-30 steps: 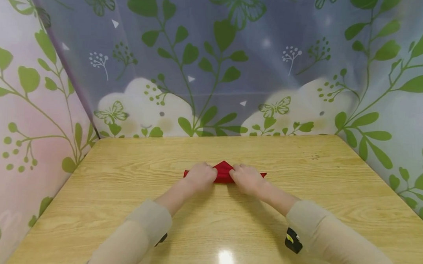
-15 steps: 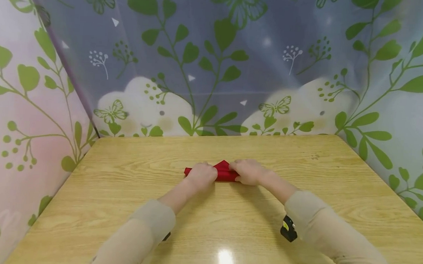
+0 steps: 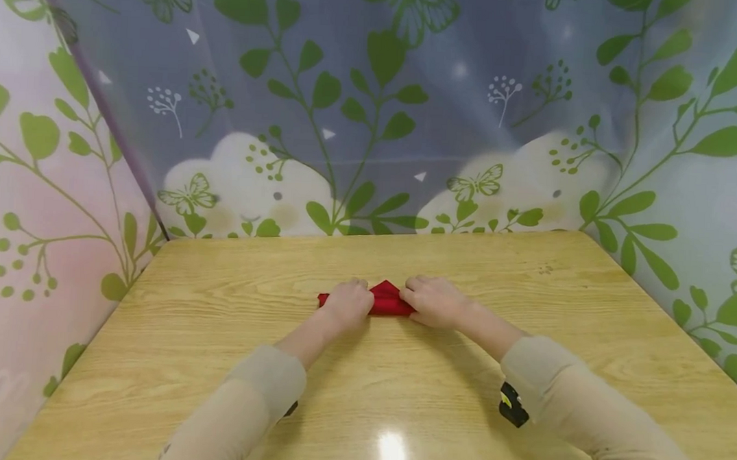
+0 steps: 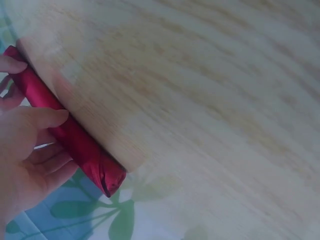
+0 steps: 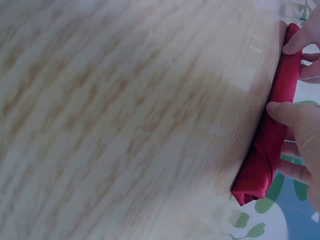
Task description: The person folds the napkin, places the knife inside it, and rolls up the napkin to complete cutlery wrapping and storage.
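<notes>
A shiny red cloth [image 3: 390,305], rolled into a tube, lies across the wooden table, with a small triangular corner pointing away at its far side. My left hand [image 3: 348,303] grips the roll left of its middle, and the left end pokes out past the hand. On the right half, my right hand [image 3: 437,301] holds it the same way. In the left wrist view the thumb lies on the near side of the red roll [image 4: 82,145] and the fingers on the other side. The right wrist view shows the same hold, with folded layers at the roll's end [image 5: 252,187].
The wooden table [image 3: 214,360] extends all around the hands. Behind it hangs a blue curtain [image 3: 447,124] printed with leaves and butterflies, with pale patterned sides left and right. A black wrist device [image 3: 512,405] shows under the right sleeve.
The cloth has gone from a flatter strip to a rounder roll, and less of its triangular corner shows. My right hand has shifted its hold on the roll; the left stays nearly in place.
</notes>
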A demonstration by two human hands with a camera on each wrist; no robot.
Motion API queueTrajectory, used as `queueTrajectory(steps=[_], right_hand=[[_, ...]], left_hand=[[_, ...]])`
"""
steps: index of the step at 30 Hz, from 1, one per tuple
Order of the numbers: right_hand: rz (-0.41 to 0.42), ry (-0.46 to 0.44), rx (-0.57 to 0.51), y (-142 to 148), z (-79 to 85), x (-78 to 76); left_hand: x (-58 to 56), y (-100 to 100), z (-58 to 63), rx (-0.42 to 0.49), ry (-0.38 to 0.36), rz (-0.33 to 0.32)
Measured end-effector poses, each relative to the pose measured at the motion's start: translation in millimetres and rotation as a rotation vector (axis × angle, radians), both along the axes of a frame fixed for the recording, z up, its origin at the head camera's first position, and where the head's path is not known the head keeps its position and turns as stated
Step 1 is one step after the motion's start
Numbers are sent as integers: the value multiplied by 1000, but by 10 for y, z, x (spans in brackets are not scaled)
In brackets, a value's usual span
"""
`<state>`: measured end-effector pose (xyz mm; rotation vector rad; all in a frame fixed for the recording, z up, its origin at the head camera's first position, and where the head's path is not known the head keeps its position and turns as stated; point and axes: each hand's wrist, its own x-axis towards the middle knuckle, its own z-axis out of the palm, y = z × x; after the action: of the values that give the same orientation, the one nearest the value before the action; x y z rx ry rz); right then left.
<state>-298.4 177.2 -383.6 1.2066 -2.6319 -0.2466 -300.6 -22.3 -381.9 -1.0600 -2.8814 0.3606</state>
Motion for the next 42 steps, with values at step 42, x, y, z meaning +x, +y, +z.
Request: queueTrajectory(steps=[42], right_hand=[[-85, -207, -19, -52, 61, -95]], left_hand=[[-136, -26, 134, 48, -202, -8]])
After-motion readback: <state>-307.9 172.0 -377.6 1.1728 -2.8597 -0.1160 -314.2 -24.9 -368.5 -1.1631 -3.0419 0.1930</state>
